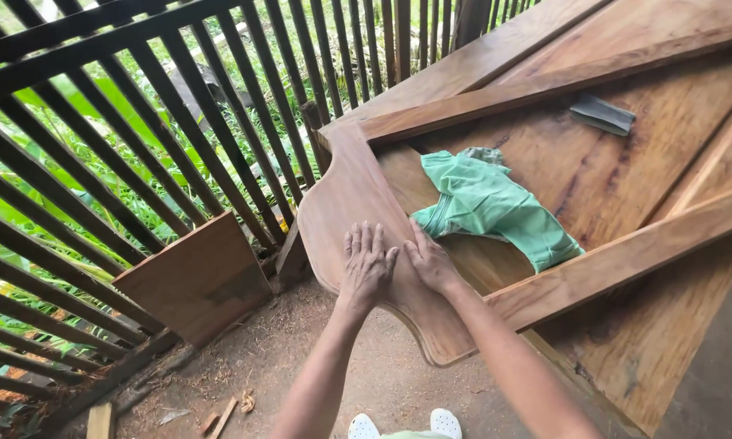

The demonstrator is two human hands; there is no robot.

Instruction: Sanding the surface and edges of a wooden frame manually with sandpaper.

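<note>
A large brown wooden panel (pixel 342 195) with a curved end piece and raised rails lies flat in front of me. My left hand (pixel 367 264) rests palm down on the curved end, fingers apart. My right hand (pixel 429 262) lies flat beside it on the same piece, touching the left hand's edge. Neither hand holds anything. A crumpled green cloth (pixel 488 207) lies in the recessed part of the panel, just beyond my right hand. A folded grey sheet, perhaps sandpaper (pixel 602 114), lies farther back on the panel.
A dark slatted wooden fence (pixel 138 122) runs along the left and back, with green plants behind it. A loose brown board (pixel 195 280) leans at its foot. Dirt floor with wood scraps (pixel 228 410) lies below. My white shoes (pixel 398 425) show at the bottom.
</note>
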